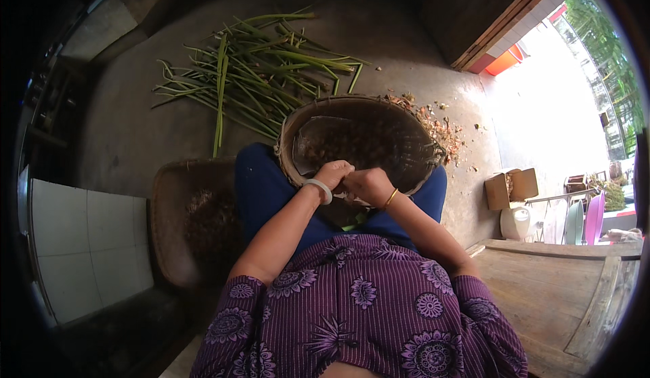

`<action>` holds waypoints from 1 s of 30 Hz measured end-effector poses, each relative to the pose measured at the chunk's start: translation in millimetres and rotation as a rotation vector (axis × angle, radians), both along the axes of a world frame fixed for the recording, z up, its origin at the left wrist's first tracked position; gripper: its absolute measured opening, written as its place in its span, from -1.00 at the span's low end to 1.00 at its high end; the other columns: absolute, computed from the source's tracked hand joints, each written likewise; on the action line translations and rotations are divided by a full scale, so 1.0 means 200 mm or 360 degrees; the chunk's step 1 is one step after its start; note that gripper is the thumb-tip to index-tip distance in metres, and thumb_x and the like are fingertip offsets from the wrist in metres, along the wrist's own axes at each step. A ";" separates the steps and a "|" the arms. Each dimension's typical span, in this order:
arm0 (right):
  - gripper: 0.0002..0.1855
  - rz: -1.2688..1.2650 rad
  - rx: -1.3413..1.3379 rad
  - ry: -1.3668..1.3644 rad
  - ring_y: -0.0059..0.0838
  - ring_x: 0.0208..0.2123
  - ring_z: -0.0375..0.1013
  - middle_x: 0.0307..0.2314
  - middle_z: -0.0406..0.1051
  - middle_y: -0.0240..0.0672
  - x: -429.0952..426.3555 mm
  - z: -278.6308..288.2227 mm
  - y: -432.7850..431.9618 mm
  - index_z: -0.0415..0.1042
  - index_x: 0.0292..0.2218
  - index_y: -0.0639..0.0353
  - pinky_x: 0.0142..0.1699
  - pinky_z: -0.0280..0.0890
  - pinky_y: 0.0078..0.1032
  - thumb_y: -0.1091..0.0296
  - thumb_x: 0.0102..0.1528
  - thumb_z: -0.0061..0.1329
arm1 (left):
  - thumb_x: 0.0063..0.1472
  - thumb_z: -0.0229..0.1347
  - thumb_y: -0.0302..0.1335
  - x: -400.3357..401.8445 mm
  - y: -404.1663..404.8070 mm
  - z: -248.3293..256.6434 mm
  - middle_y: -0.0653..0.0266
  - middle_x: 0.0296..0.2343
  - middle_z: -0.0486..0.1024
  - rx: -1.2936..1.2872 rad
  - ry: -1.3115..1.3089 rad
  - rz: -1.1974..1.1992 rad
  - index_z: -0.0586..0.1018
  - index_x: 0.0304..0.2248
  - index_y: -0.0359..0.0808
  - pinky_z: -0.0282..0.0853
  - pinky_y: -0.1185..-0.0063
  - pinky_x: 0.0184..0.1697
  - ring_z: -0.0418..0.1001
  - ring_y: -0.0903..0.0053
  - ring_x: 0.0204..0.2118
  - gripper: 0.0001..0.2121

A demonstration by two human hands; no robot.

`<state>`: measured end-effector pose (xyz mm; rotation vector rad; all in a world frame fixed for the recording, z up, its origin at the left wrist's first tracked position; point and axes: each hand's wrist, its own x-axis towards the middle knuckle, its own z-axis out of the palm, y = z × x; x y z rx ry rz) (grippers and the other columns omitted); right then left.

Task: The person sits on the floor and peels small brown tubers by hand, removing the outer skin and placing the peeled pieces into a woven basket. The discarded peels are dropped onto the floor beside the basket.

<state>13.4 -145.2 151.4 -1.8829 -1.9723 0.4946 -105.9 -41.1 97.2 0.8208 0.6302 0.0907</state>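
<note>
My left hand [331,175], with a pale bangle [325,191] at its wrist, meets my right hand [370,185] above the near rim of a woven basket [285,147]. Fingers of both hands are bent together. Whatever lies between them is mostly hidden; only a small pale bit shows below. A yellow bracelet [391,198] circles my right wrist. The basket rests between my knees and holds many small dark brown pieces [350,142], too dim to name exactly.
Long green stalks [254,68] lie piled on the floor beyond the basket. Dry peelings [447,134] litter its right side. Left of my leg stands a second basket [167,215] with dark contents. A cardboard box [523,184], a white jug [517,221] and a wooden door panel [538,296] are at right.
</note>
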 end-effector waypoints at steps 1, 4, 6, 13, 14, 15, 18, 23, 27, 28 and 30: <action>-0.84 -0.0224 0.0007 0.0469 -0.53 -0.58 0.38 -0.65 0.38 -0.28 0.01 0.01 0.01 0.41 -0.58 0.20 -0.46 0.29 -0.55 0.33 -0.04 -0.05 | 0.15 -0.02 -0.41 -0.01 0.01 -0.03 0.44 -0.63 0.34 -0.0099 -0.0028 0.0076 0.42 -0.50 -0.20 0.22 0.71 -0.64 0.33 0.68 -0.61 -0.89; -0.77 -0.0701 -0.0096 0.1544 -0.78 -0.56 0.18 -0.64 0.28 -0.54 0.12 -0.05 0.02 0.42 -0.49 0.22 -0.44 0.15 -0.71 0.25 0.10 -0.08 | 0.15 -0.03 -0.41 -0.03 0.03 -0.03 0.39 -0.59 0.39 -0.0474 -0.0184 0.0299 0.42 -0.46 -0.21 0.28 0.67 -0.59 0.39 0.60 -0.57 -0.91; -0.73 -0.0958 -0.0155 0.2026 -0.84 -0.60 0.03 -0.66 0.15 -0.71 0.17 -0.11 0.02 0.38 -0.54 0.18 -0.50 0.00 -0.76 0.20 0.11 -0.08 | 0.15 -0.03 -0.42 -0.06 0.06 0.02 0.37 -0.58 0.41 -0.0571 -0.0340 0.0213 0.43 -0.45 -0.21 0.27 0.67 -0.61 0.39 0.59 -0.59 -0.92; -0.70 -0.1375 0.0151 0.1524 -0.77 -0.66 0.12 -0.71 0.22 -0.56 0.12 -0.26 0.02 0.40 -0.49 0.26 -0.57 0.06 -0.67 0.17 0.07 -0.05 | 0.19 -0.01 -0.32 -0.02 0.00 0.04 0.34 -0.63 0.39 -0.0261 -0.0097 0.0109 0.41 -0.39 -0.24 0.13 0.71 -0.70 0.30 0.65 -0.70 -0.84; -0.71 -0.1401 0.0155 0.1435 -0.76 -0.64 0.15 -0.70 0.25 -0.53 0.12 -0.29 0.02 0.40 -0.48 0.27 -0.55 0.09 -0.66 0.18 0.07 -0.05 | 0.19 0.00 -0.32 -0.01 -0.01 0.04 0.35 -0.64 0.38 -0.0218 -0.0086 0.0062 0.40 -0.38 -0.24 0.10 0.72 -0.71 0.29 0.67 -0.71 -0.84; -0.71 -0.1420 0.0153 0.1344 -0.74 -0.63 0.18 -0.70 0.27 -0.50 0.10 -0.27 0.02 0.40 -0.46 0.29 -0.53 0.12 -0.66 0.19 0.07 -0.05 | 0.19 0.00 -0.31 -0.01 -0.01 0.05 0.36 -0.64 0.38 -0.0178 -0.0075 0.0023 0.39 -0.38 -0.24 0.08 0.73 -0.72 0.28 0.68 -0.71 -0.83; -0.73 -0.1335 0.0230 0.1178 -0.72 -0.61 0.22 -0.67 0.33 -0.43 0.04 -0.22 0.02 0.41 -0.43 0.30 -0.48 0.17 -0.65 0.22 0.06 -0.05 | 0.18 0.01 -0.31 -0.01 -0.03 0.09 0.40 -0.66 0.33 0.0022 0.0017 -0.0010 0.38 -0.37 -0.24 0.01 0.73 -0.73 0.21 0.72 -0.73 -0.82; -0.79 -0.1141 0.0248 0.1486 -0.71 -0.58 0.25 -0.60 0.37 -0.48 0.02 -0.24 -0.01 0.41 -0.38 0.28 -0.45 0.20 -0.68 0.30 0.07 -0.06 | 0.16 0.00 -0.43 -0.02 -0.03 0.04 0.39 -0.63 0.32 -0.0003 -0.0117 0.0052 0.38 -0.37 -0.25 0.02 0.74 -0.71 0.19 0.73 -0.72 -0.90; -0.84 -0.1155 -0.0095 0.1788 -0.76 -0.53 0.26 -0.55 0.37 -0.52 0.04 -0.20 -0.02 0.42 -0.38 0.24 -0.43 0.18 -0.75 0.33 0.08 -0.06 | 0.13 -0.03 -0.53 -0.03 -0.02 0.00 0.35 -0.61 0.34 -0.0023 -0.0220 0.0005 0.37 -0.35 -0.27 0.04 0.73 -0.68 0.19 0.72 -0.69 -0.92; -0.84 -0.1157 -0.0070 0.1872 -0.76 -0.52 0.26 -0.54 0.37 -0.52 0.04 -0.20 -0.02 0.42 -0.38 0.24 -0.42 0.19 -0.74 0.32 0.08 -0.06 | 0.12 -0.04 -0.55 -0.03 -0.01 0.00 0.35 -0.60 0.34 -0.0033 -0.0226 -0.0010 0.37 -0.34 -0.27 0.05 0.72 -0.67 0.19 0.72 -0.69 -0.91; -0.83 -0.1155 -0.0019 0.2041 -0.76 -0.49 0.27 -0.52 0.37 -0.52 0.04 -0.19 -0.03 0.41 -0.37 0.23 -0.39 0.19 -0.74 0.31 0.08 -0.04 | 0.12 -0.03 -0.54 -0.03 -0.02 0.02 0.34 -0.59 0.35 -0.0068 -0.0214 -0.0011 0.37 -0.34 -0.28 0.07 0.72 -0.66 0.20 0.72 -0.68 -0.91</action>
